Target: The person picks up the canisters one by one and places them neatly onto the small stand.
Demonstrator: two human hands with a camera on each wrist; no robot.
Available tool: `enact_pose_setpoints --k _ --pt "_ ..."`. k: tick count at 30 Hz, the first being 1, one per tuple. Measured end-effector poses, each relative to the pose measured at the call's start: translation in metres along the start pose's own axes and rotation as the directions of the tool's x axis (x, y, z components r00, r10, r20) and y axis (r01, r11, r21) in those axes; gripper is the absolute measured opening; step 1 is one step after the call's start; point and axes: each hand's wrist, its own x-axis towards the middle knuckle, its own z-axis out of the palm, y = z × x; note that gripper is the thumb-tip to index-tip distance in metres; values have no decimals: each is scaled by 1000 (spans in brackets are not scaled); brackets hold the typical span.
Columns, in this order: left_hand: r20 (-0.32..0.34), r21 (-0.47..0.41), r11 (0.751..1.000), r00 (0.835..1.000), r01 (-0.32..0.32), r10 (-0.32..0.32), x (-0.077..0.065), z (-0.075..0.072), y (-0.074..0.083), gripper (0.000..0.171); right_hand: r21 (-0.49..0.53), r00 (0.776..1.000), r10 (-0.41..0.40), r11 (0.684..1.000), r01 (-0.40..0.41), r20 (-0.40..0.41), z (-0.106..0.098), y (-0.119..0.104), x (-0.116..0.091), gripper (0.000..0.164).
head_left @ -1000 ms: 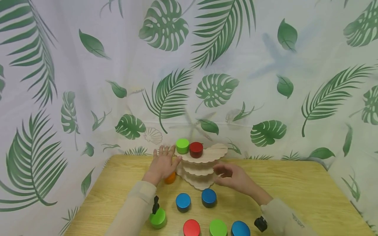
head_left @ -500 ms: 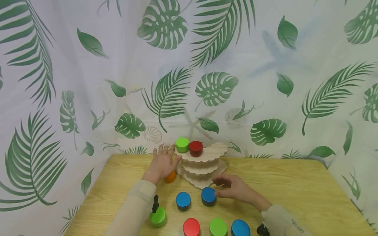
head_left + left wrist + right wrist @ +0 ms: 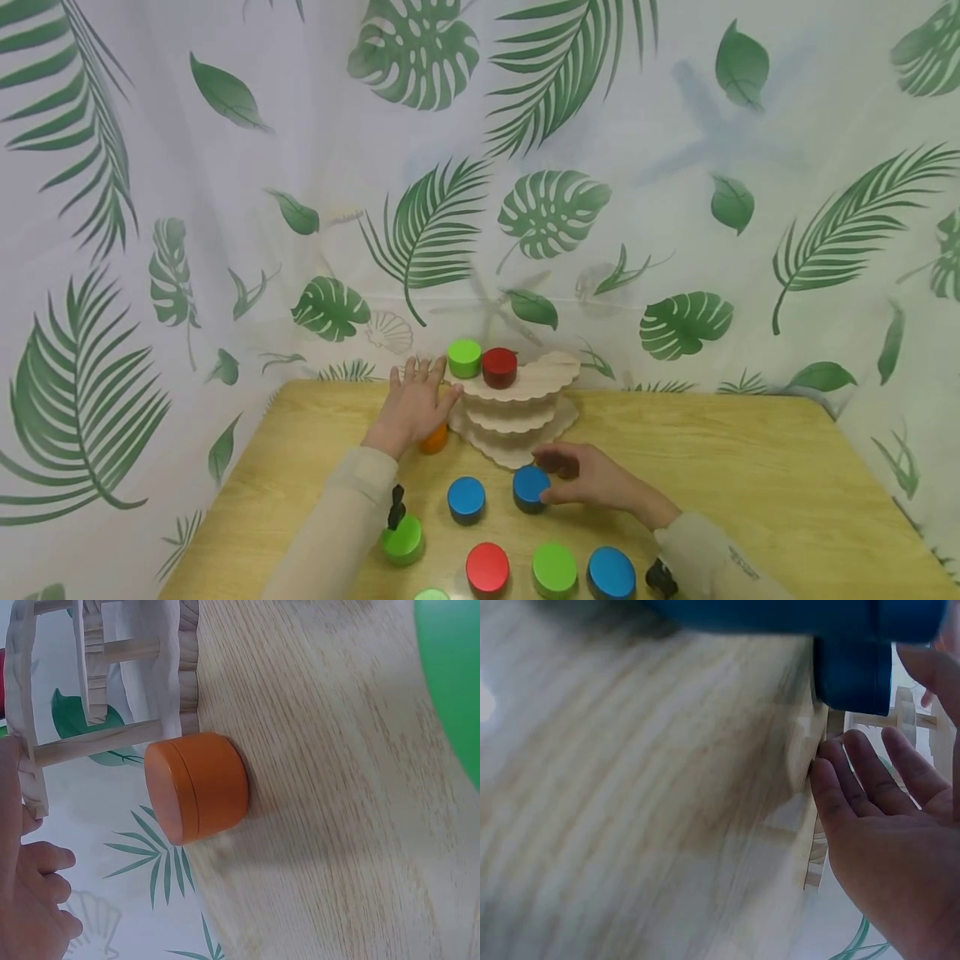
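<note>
A three-tier wooden stand point(image 3: 549, 375) with scalloped edges stands at the table's back. On its top tier sit a green round tin point(image 3: 464, 359) and a dark red one point(image 3: 499, 368). My left hand point(image 3: 408, 408) is spread at the stand's left end, thumb at the top tier's edge. Beneath it an orange tin point(image 3: 206, 787) with a lid seam stands on the table. My right hand point(image 3: 596, 477) is beside a blue tin point(image 3: 530, 490) in front of the stand. Its thumb tip is right at the tin's side, and the other fingers reach loosely behind, apart from it.
Another blue tin point(image 3: 467, 500) stands to the left. Nearer me are a red tin point(image 3: 487, 569), a green tin point(image 3: 554, 570) and a blue tin point(image 3: 611, 572). A green tin point(image 3: 403, 540) is beside my left sleeve. A leaf-patterned cloth point(image 3: 637, 208) hangs behind the table.
My right hand has moved from the stand's right side down and toward me, to the blue tin. The left hand stays at the stand. The head view has tilted slightly down.
</note>
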Motion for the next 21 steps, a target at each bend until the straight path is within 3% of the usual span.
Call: enact_pose_setpoints --k 21 --pt "12 -16 1000 1000 13 -13 -1 0 0 78 -110 999 19 994 -15 34 3 6 2 64"
